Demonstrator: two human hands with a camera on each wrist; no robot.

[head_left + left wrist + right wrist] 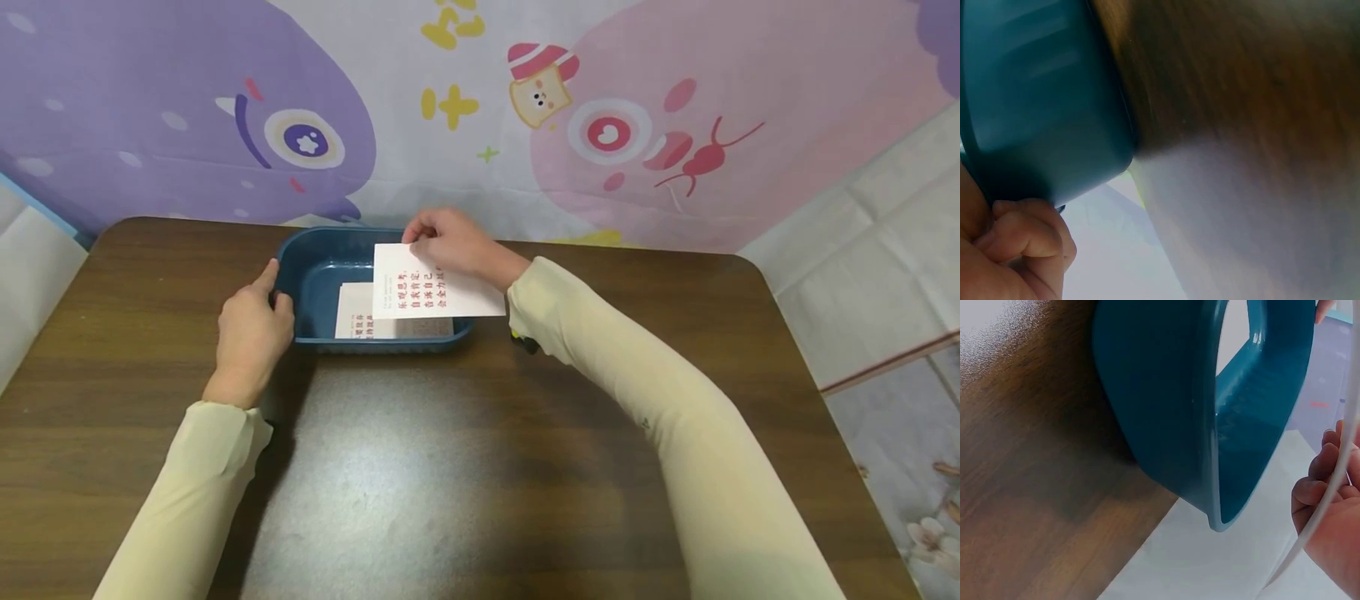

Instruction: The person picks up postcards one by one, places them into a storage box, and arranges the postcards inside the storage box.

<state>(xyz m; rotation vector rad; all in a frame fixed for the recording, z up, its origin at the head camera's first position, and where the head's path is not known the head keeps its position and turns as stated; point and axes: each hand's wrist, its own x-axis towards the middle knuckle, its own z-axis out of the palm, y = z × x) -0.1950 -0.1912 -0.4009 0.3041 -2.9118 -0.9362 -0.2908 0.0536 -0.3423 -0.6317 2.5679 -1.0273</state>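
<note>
A dark blue plastic basin point(315, 250) stands near the back edge of the table. My left hand point(255, 329) holds its left end by the rim; in the left wrist view the curled fingers point(1032, 231) lie against the basin's wall. Above the basin's right half, my right hand point(453, 242) pinches a white card point(405, 292) printed with red Chinese characters. From the right wrist, the card point(1338, 469) appears nearly edge-on, slightly bent and apart from the basin. Another printed white card point(352, 312) lies inside on the basin floor, partly covered by the held one.
The brown wooden table point(570, 467) extends in front and to both sides. Beside the right sleeve, a small black and yellow object point(525, 342) is mostly hidden. A cartoon-printed cloth point(465, 158) hangs right behind the table, with pale panels point(885, 225) on the right.
</note>
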